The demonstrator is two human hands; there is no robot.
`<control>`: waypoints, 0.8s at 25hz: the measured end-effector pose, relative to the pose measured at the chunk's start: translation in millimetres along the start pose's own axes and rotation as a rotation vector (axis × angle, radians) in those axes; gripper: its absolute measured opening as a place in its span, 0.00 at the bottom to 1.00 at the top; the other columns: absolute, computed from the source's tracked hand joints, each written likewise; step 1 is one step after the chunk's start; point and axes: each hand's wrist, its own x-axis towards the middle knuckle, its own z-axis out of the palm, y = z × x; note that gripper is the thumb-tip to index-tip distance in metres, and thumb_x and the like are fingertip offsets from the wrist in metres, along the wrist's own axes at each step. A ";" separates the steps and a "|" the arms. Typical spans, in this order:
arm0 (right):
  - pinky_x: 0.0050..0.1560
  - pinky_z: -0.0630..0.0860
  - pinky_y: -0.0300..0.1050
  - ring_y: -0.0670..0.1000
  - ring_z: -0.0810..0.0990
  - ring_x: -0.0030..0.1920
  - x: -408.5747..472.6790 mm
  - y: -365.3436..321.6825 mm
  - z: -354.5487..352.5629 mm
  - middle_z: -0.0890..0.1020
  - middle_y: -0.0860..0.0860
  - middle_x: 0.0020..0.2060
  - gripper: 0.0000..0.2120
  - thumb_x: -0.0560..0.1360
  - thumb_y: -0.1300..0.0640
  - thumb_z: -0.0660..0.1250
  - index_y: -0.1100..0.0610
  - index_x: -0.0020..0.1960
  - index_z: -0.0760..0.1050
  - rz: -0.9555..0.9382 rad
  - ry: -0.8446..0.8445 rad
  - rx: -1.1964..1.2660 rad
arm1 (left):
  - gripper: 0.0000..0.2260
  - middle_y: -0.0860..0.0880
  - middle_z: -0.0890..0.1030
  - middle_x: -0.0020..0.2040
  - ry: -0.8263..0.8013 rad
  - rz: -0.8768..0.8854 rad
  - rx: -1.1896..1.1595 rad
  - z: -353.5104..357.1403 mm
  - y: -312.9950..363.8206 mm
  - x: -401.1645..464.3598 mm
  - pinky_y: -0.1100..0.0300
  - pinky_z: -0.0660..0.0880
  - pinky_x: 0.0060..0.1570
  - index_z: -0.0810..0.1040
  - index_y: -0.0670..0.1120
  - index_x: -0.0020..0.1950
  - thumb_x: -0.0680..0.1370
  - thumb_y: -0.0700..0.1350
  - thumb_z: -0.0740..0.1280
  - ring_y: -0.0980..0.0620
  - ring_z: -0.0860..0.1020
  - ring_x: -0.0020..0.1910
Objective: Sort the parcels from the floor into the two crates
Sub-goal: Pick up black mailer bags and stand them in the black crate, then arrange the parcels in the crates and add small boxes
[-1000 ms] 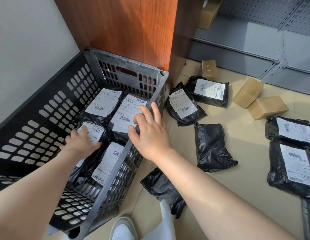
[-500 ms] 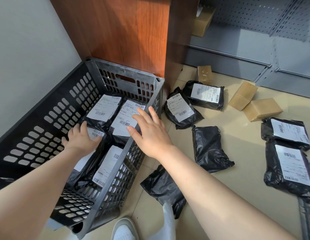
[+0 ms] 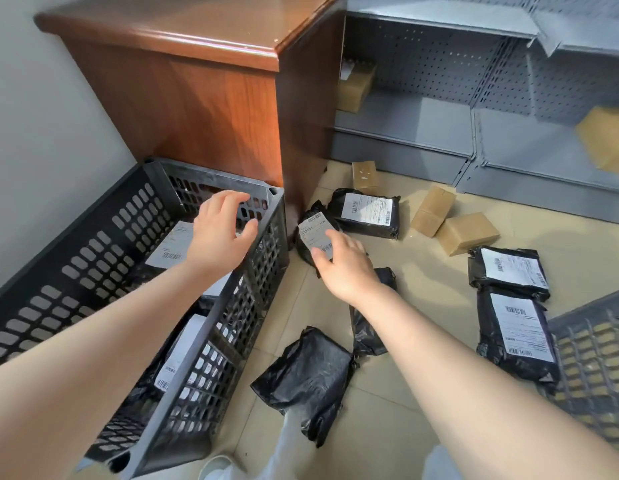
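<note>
A black slotted crate (image 3: pixel 93 244) stands at the left with several black labelled parcels (image 3: pixel 169 244) inside. My left hand (image 3: pixel 221 230) hovers over its far end, fingers loosely spread, holding nothing. My right hand (image 3: pixel 342 268) reaches over the floor, and its fingers lie on a black parcel with a white label (image 3: pixel 311 226) beside the crate's corner. A second crate (image 3: pixel 595 348) shows at the right edge. More black parcels lie on the floor: one labelled (image 3: pixel 368 211), one plain (image 3: pixel 308 372), one under my right forearm (image 3: pixel 365 336), two at the right (image 3: pixel 509 271).
Three small cardboard boxes (image 3: pixel 432 211) lie on the tiled floor near the grey metal shelving (image 3: pixel 474 98), which holds two more boxes. A wooden cabinet (image 3: pixel 214 116) stands right behind the left crate. My shoe (image 3: pixel 218 469) is at the bottom.
My left hand has lifted off the parcels in the crate. My right hand has left the crate rim and moved right onto the labelled parcel on the floor. The view has tilted up.
</note>
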 end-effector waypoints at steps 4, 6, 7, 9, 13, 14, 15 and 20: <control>0.72 0.61 0.54 0.58 0.60 0.75 18.9 43.8 -32.9 0.66 0.55 0.75 0.27 0.82 0.44 0.56 0.54 0.77 0.59 0.174 0.057 0.039 | 0.21 0.45 0.72 0.69 -0.124 0.176 0.049 36.4 37.0 9.4 0.47 0.64 0.68 0.71 0.44 0.69 0.77 0.48 0.63 0.42 0.66 0.70; 0.72 0.62 0.55 0.59 0.61 0.75 29.0 71.5 -42.6 0.66 0.56 0.74 0.27 0.82 0.44 0.55 0.53 0.77 0.59 0.240 0.064 0.037 | 0.24 0.45 0.69 0.71 -0.211 0.194 0.099 64.5 46.3 13.5 0.45 0.63 0.69 0.69 0.44 0.71 0.76 0.49 0.63 0.42 0.64 0.71; 0.71 0.63 0.55 0.59 0.61 0.74 35.0 87.5 -45.3 0.67 0.57 0.74 0.27 0.82 0.44 0.55 0.53 0.77 0.59 0.270 0.069 0.028 | 0.25 0.44 0.67 0.73 -0.270 0.182 0.127 81.1 48.5 16.2 0.45 0.62 0.71 0.67 0.44 0.73 0.77 0.49 0.63 0.42 0.62 0.73; 0.71 0.63 0.55 0.60 0.62 0.74 47.6 121.9 -48.0 0.67 0.57 0.74 0.27 0.82 0.44 0.55 0.53 0.77 0.59 0.310 0.062 -0.011 | 0.28 0.43 0.61 0.76 -0.382 0.110 0.176 115.8 48.6 21.5 0.45 0.57 0.74 0.62 0.45 0.76 0.77 0.49 0.64 0.41 0.56 0.76; 0.71 0.63 0.55 0.61 0.61 0.74 70.7 188.6 -52.3 0.66 0.58 0.74 0.26 0.82 0.45 0.55 0.53 0.78 0.58 0.423 0.030 -0.050 | 0.32 0.44 0.54 0.79 -0.561 -0.033 0.228 169.0 43.2 25.3 0.45 0.56 0.74 0.55 0.47 0.79 0.78 0.52 0.63 0.41 0.51 0.77; 0.71 0.64 0.54 0.61 0.61 0.74 76.1 203.7 -53.2 0.66 0.58 0.74 0.26 0.82 0.46 0.55 0.53 0.78 0.57 0.459 0.025 -0.052 | 0.32 0.45 0.54 0.79 -0.603 -0.054 0.231 178.8 42.3 24.5 0.45 0.55 0.74 0.54 0.48 0.79 0.78 0.52 0.62 0.41 0.51 0.77; 0.71 0.64 0.54 0.61 0.62 0.74 81.7 217.7 -54.1 0.66 0.58 0.74 0.27 0.82 0.45 0.55 0.53 0.78 0.57 0.489 0.020 -0.061 | 0.32 0.45 0.53 0.79 -0.636 -0.069 0.232 187.9 41.9 24.4 0.45 0.55 0.74 0.53 0.49 0.79 0.78 0.53 0.62 0.41 0.51 0.77; 0.68 0.65 0.52 0.62 0.63 0.74 121.4 276.7 -58.5 0.66 0.60 0.73 0.28 0.81 0.45 0.56 0.52 0.78 0.57 0.607 -0.008 -0.117 | 0.31 0.45 0.54 0.79 -0.670 -0.114 0.188 226.1 46.8 41.7 0.46 0.55 0.73 0.53 0.50 0.79 0.79 0.53 0.61 0.42 0.52 0.77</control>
